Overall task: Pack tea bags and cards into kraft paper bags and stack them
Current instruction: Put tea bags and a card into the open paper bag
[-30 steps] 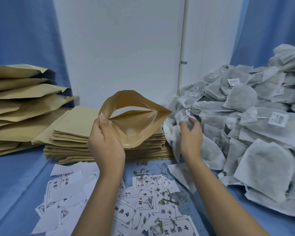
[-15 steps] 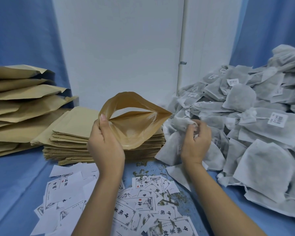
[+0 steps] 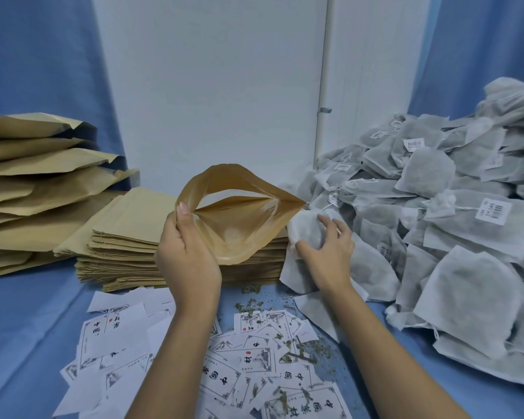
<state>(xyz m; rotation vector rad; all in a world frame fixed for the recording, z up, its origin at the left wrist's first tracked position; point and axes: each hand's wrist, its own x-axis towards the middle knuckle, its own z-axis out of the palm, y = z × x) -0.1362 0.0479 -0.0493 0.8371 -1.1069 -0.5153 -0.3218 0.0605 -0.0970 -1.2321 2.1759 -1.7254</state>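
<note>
My left hand (image 3: 185, 255) holds an open kraft paper bag (image 3: 239, 219) by its left edge, mouth facing me and spread wide. My right hand (image 3: 327, 249) is shut on a grey-white tea bag (image 3: 304, 229), bunched in the fingers just right of the kraft bag's mouth, touching its right corner. Printed white cards (image 3: 224, 379) lie scattered on the blue table in front of me. A large heap of tea bags (image 3: 454, 225) fills the right side.
A flat stack of empty kraft bags (image 3: 127, 243) lies behind my left hand. Filled kraft bags (image 3: 28, 189) are piled at the far left. Loose tea crumbs (image 3: 251, 303) dot the blue cloth. A white wall stands behind.
My right hand reached into the heap, closed on a tea bag and carried it left to the kraft bag's mouth. The left hand kept the bag open and still.
</note>
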